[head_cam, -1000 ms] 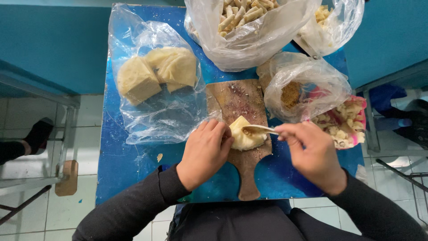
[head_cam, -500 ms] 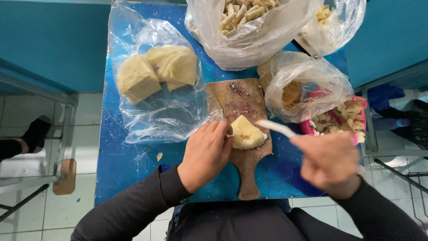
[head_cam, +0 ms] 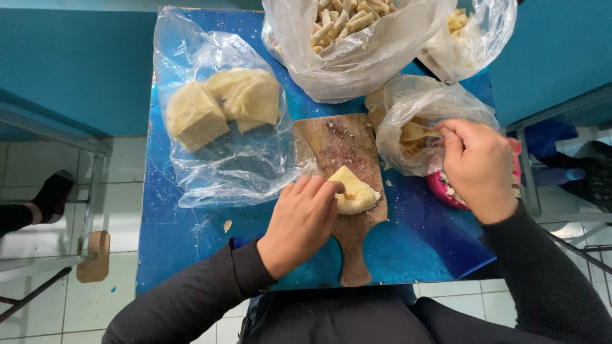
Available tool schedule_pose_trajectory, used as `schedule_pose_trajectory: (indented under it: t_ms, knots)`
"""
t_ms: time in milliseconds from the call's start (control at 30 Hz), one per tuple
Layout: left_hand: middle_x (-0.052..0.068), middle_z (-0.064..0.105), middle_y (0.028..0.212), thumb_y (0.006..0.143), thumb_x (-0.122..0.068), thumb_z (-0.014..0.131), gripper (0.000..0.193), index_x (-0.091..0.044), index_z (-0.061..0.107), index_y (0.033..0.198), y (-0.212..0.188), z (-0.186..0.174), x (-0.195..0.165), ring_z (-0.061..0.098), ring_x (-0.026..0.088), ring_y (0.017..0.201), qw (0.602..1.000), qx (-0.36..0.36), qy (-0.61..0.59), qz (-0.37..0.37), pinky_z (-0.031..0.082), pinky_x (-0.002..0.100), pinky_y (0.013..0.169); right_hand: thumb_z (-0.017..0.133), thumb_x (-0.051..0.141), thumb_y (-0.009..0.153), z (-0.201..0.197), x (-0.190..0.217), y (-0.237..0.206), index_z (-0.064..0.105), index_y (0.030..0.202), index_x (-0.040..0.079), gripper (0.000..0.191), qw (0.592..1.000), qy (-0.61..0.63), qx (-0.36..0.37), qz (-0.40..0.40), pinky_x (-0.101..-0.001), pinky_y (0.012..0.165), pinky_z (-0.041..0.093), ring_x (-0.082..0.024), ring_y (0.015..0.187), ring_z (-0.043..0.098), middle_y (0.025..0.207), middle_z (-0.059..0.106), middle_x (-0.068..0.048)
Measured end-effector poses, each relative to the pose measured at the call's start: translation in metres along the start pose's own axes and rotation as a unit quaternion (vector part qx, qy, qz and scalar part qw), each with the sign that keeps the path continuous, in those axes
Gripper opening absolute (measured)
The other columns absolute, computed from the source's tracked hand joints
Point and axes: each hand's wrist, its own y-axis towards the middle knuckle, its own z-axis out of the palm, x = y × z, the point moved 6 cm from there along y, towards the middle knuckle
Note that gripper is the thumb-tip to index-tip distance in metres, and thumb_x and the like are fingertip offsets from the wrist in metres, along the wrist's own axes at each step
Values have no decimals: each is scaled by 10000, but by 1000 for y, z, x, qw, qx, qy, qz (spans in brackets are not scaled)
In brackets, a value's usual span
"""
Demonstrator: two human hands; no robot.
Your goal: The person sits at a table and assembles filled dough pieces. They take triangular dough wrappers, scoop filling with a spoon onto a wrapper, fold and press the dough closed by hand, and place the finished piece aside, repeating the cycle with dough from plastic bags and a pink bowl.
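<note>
beside dough piece: bags, board

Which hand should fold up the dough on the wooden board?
Probably the left hand: its fingers already rest on the dough piece on the wooden board. The right hand is off at the small plastic bag.

Blue table under wooden board, plastic bags, pink bowl.
</note>
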Motion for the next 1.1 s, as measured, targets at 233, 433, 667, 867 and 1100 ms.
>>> schedule_pose_trajectory:
  t_ms: [233, 433, 667, 867, 1100]
  knots:
    - [118, 590, 981, 916, -25, 637, 273, -56, 587, 1183, -2, 6, 6, 617, 317, 895, 996, 11, -85, -24, 485, 420, 796, 601, 94, 1084, -7, -18, -1, 736, 1116, 3, 166, 981, 115, 37, 151, -270, 738, 547, -140, 845, 747, 907, 754, -121]
    - [156, 577, 1037, 907, -12, 625, 365, -38, 556, 1265, -1, 6, 11, 637, 335, 886, 981, 42, -165, -89, 522, 424, 786, 591, 79, 1119, -28, -20, -9, 724, 1133, -29, 172, 970, 156, -1, 188, -233, 737, 506, -93, 841, 688, 916, 734, -90]
    - [175, 588, 1139, 914, -23, 662, 382, -28, 532, 1273, -1, 2, 11, 649, 370, 984, 979, 3, -181, -95, 533, 424, 816, 583, 82, 1096, -33, 5, -40, 714, 1123, -5, 160, 947, 247, 7, 206, -223, 715, 489, -79, 793, 647, 899, 714, -52]
    - [172, 589, 1116, 898, -19, 666, 369, -36, 544, 1247, -1, 3, 13, 636, 367, 956, 980, 13, -168, -107, 524, 429, 802, 622, 60, 1035, -7, 47, -51, 720, 1070, 24, 110, 965, 237, 53, 98, -241, 699, 525, -120, 805, 714, 894, 707, -69]
    - [171, 583, 1120, 914, -13, 650, 340, -40, 550, 1238, -1, 1, 12, 637, 368, 933, 980, 4, -174, -100, 530, 425, 798, 714, 24, 911, -7, 81, -50, 722, 1033, 88, 137, 988, 119, 24, -97, -383, 720, 437, -272, 757, 577, 867, 685, -64]
